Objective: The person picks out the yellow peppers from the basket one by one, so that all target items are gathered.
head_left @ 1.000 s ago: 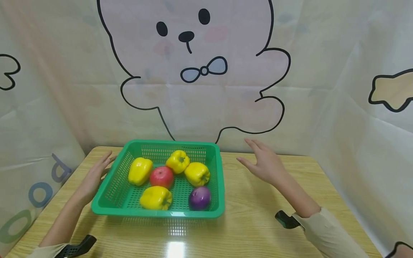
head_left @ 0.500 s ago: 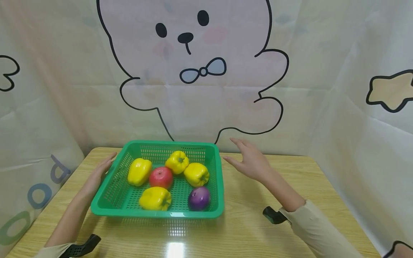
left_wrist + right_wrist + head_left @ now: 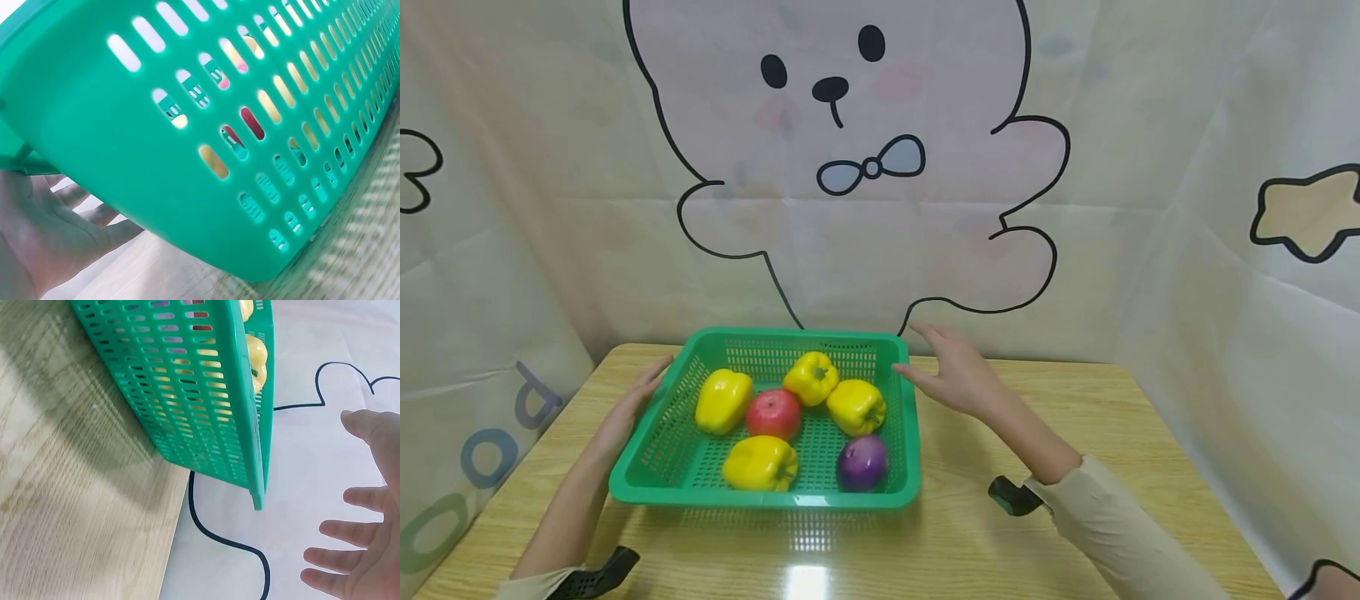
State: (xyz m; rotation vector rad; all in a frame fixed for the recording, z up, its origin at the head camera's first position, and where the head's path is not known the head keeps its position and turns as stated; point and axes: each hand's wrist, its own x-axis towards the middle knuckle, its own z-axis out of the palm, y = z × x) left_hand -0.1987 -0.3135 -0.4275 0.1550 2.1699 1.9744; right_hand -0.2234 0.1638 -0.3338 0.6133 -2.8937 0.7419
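Right hand (image 3: 955,375) moved toward the basket (image 3: 752,499) near the tabletop's (image 3: 1127,425) back edge; left hand (image 3: 627,410) was alongside, both spread.

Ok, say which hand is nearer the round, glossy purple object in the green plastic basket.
Right. The right hand is by the far right corner of the basket, beyond the purple object; the left hand is outside the left wall, farther away.

Bright light; glare on the tabletop (image 3: 940,542); soft shadows

Right hand (image 3: 953,373) nearer green basket (image 3: 715,497), left hand (image 3: 622,412) closer
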